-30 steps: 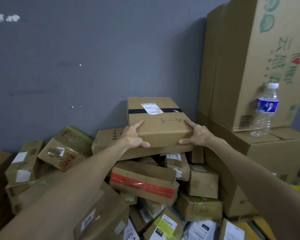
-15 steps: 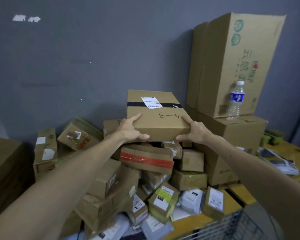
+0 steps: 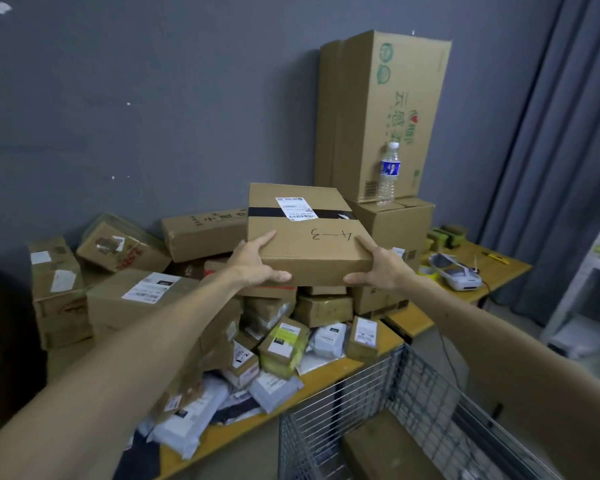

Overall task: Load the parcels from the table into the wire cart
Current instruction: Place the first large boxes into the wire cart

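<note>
Brown box (image 3: 305, 237) with black tape band, white label; yellow table (image 3: 409, 315); grey wall (image 3: 153, 98); blue-labelled bottle (image 3: 389, 174).

Stock as I see it from the head camera:

1. Flat carton (image 3: 305, 237): black tape band, white label, handwritten mark. Held level above the heap, with my left grip (image 3: 253, 261) at the near-left corner and my right grip (image 3: 381, 268) at the near-right. Thumbs on top, fingers under.
2. Parcel heap (image 3: 146, 296): cartons and grey mailers, piled on the counter (image 3: 329, 372) against the grey wall (image 3: 153, 98).
3. Tall carton (image 3: 388, 112): upright on a lower box, with a water bottle (image 3: 389, 174) standing just in front.
4. White handheld device (image 3: 456, 273): on the counter's right end.
5. Wire cart (image 3: 343, 410): near the counter edge, with one brown box (image 3: 388, 448) inside.
</note>
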